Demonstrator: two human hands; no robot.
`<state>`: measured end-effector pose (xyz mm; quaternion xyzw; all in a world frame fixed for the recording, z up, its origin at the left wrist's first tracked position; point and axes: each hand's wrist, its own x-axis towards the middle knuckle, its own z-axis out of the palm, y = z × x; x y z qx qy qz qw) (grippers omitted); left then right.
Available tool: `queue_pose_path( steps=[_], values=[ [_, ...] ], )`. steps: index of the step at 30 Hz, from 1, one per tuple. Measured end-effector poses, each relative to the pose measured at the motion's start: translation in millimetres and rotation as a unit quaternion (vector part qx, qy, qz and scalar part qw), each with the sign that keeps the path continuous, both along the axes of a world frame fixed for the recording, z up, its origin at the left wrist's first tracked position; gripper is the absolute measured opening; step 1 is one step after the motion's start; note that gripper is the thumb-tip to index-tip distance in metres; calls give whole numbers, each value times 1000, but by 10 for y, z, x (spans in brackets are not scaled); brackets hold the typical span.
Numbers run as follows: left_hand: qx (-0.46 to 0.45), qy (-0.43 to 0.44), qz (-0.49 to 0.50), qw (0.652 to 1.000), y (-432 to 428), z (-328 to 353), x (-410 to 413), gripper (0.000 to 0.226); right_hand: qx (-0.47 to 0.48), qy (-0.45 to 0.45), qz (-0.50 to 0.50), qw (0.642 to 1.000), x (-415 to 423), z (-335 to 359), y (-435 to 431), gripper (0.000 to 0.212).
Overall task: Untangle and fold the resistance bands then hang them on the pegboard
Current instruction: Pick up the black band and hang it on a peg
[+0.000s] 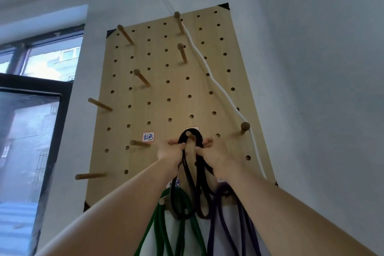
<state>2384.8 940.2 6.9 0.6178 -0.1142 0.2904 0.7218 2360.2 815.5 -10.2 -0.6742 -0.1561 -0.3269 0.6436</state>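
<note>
I have my left hand (170,150) and right hand (211,151) both pinched on the black band (192,174), looped over a peg (189,134) on the pegboard (166,89); it looks limp and light, best held near the top.

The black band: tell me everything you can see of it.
The black band is a thin, rope-like cord gathered into several loops. Its top bend is draped over a wooden peg on the pegboard, the left hand and right hand pinching either side. The loops hang down between the forearms.
</note>
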Motion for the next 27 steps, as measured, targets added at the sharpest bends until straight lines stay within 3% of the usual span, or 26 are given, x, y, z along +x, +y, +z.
queue_pose_path(
  steps=[3, 9, 14, 17, 26, 27],
  values=[
    [61, 7, 39, 997, 9, 1, -14, 12, -85, 40, -11, 995, 28, -105, 53, 26],
    [162, 14, 52, 985, 168, 45, -80, 21, -186, 72, -34, 979, -103, 14, -40, 24],
    [151, -28, -10, 988, 200, 92, -139, 33, -106, 76, 35, 991, -192, 70, 58, 31],
    [189, 5, -21, 982, 154, 74, -148, 36, -118, 93, 43, 988, -216, 26, 117, 23],
    [209, 15, -42, 977, 392, -183, -356, 32, -250, 80, -114, 958, -421, -101, -188, 12],
    [223, 12, -35, 974, 410, -226, -450, 31, -251, 79, -118, 957, -460, -111, -220, 20]
  ],
)
